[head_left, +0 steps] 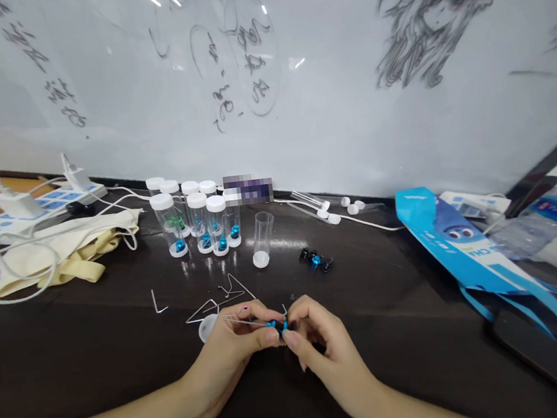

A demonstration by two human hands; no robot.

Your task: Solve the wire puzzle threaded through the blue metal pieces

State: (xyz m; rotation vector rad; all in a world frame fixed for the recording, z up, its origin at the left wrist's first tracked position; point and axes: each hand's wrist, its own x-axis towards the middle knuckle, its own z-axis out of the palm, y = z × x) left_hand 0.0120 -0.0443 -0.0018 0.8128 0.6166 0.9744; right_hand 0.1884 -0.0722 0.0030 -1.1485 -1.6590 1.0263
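Observation:
Close together near the front of the table, my left hand [236, 341] and my right hand [327, 348] both pinch a small blue-and-black part [278, 326]. The fingertips cover much of it, so its exact kind does not show. A thin metal wire [244, 321] runs from my left fingers toward the part, and a short bent metal end [284, 310] rises by my right fingers. Beside my left hand lie a white cap [207, 328], partly hidden, and bent wire pieces [201, 311]. Farther left is an L-shaped hex key [156, 305].
Several clear tubes with white caps [216, 205] stand behind, holding blue or green parts. An uncapped tube [264, 234] stands beside them, near loose black-and-blue parts [316, 260]. Left are a cloth bag [61, 244] and a power strip [49, 201]; right, a blue package [456, 242]. A whiteboard [318, 117] rises behind.

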